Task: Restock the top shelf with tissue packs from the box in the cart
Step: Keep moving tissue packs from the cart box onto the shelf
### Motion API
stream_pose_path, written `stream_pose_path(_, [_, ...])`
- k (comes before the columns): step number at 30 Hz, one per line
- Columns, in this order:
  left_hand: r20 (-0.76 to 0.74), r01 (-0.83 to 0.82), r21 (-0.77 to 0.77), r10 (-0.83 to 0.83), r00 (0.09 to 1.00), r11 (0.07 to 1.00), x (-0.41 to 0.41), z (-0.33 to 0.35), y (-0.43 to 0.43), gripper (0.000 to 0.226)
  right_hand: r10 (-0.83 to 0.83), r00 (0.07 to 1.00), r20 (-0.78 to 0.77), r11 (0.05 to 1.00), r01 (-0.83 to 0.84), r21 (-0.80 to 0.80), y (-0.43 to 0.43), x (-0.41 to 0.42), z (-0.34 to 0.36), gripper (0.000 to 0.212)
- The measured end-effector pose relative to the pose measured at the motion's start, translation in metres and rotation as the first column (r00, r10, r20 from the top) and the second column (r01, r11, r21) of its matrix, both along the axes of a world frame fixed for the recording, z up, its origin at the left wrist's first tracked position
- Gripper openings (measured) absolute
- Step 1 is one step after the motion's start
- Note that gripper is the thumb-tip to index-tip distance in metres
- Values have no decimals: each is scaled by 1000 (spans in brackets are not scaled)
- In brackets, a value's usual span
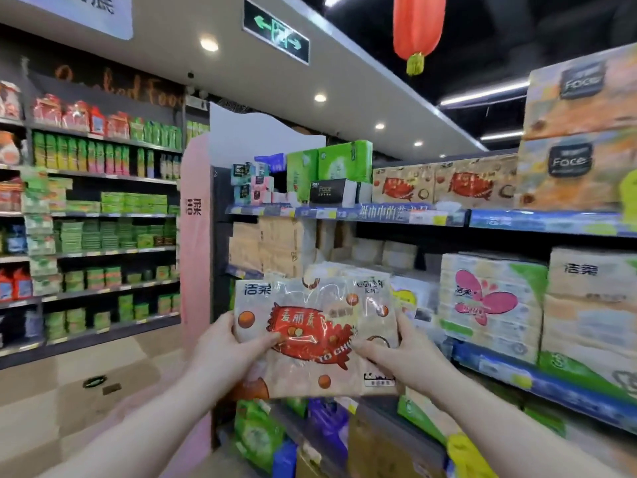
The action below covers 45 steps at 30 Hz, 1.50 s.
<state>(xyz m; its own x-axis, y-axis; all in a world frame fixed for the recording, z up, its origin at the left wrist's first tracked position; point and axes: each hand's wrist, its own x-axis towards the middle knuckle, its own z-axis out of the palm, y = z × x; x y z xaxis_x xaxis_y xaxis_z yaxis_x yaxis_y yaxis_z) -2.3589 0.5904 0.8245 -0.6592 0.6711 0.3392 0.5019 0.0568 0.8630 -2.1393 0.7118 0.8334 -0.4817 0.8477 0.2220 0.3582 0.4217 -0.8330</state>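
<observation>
Two hands on one tissue pack (pixel 313 339), head view: left hand (pixel 227 343) grips its left edge, right hand (pixel 396 353) its right edge, thumbs curled over the front. Beige wrap, red logo, brown balls. Held mid-air below the top shelf (pixel 396 213) front edge. Fingers hidden behind pack; small print unreadable.
</observation>
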Motion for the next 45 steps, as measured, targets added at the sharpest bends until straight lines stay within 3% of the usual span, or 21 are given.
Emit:
stream_pose_path(5, [-141, 124, 35, -118, 983, 992, -49, 50, 80, 41, -129, 989, -75, 989, 134, 57, 52, -34, 36, 67])
stream_pose_path(8, [-117, 231, 87, -220, 968, 969, -61, 65, 125, 50, -195, 977, -90, 976, 202, 81, 76, -39, 53, 69])
stream_pose_path(13, [-102, 362, 206, -348, 932, 909, -66, 85, 199, 75, -268, 957, -115, 945, 284, 160, 120, -38, 88, 53])
stream_pose_path(17, [-136, 380, 298, -356, 925, 875, -68, 113, 259, 62, -315, 943, -104, 899, 332, 285, 165, -39, 125, 43])
stream_pose_path(24, [-277, 417, 434, -323, 905, 799, -67, 176, 360, 57, -387, 917, -100, 792, 386, 472, 255, -40, 191, 61])
stream_pose_path(28, [-308, 461, 510, -346, 886, 727, -61, 204, 414, 42, -389, 908, -159, 741, 410, 531, 304, -36, 225, 64])
stream_pose_path(31, [-311, 480, 548, -366, 877, 685, -62, 225, 452, 51, -398, 895, -200, 717, 440, 541, 335, -36, 243, 65])
stream_pose_path(38, [-378, 578, 470, -440, 815, 666, -69, 248, 522, 67, -452, 854, -257, 673, 515, 531, 381, -40, 261, 59])
stream_pose_path(40, [-427, 595, 431, -427, 797, 679, -73, 242, 539, 63, -484, 841, -241, 673, 534, 511, 391, -42, 258, 60])
stream_pose_path(45, [-594, 464, 162, -289, 750, 871, -98, 208, 578, 59, -625, 758, -184, 637, 632, 442, 419, -48, 239, 58])
